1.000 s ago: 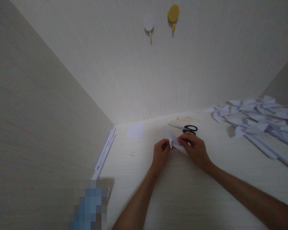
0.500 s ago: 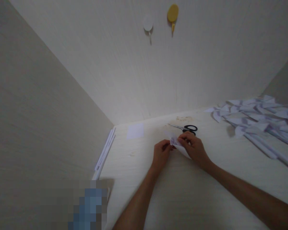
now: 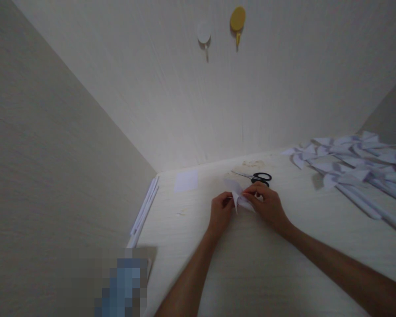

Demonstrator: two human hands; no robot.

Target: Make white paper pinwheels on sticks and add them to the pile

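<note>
Nearest the camera, two bare forearms reach forward over a pale wooden table (image 3: 251, 273), and low at the left edge sits a blurred grey and blue patch whose nature cannot be told. The left hand (image 3: 220, 212) and the right hand (image 3: 266, 203) meet near the middle of the table, both closed on a small folded piece of white paper (image 3: 238, 196) that sits between them, just above or on the tabletop; which of the two cannot be told. The left hand pinches the paper's left side with its fingertips, and the right hand grips the right side with thumb and fingers curled over it. One pointed flap of the paper sticks up and away from the hands. Just beyond the right hand lies a pair of scissors (image 3: 255, 177) with black handles, blades pointing left. Further left, a small white square of paper (image 3: 186, 181) lies flat on the table, and along the table's left edge a few thin white rolled sticks (image 3: 145, 210) lie against the side wall. At the far right a heap of white paper pinwheels on sticks (image 3: 353, 165) covers the table. High on the back wall (image 3: 284, 88) hang a white hook (image 3: 203, 33) and a yellow hook (image 3: 237, 20), side by side.
</note>
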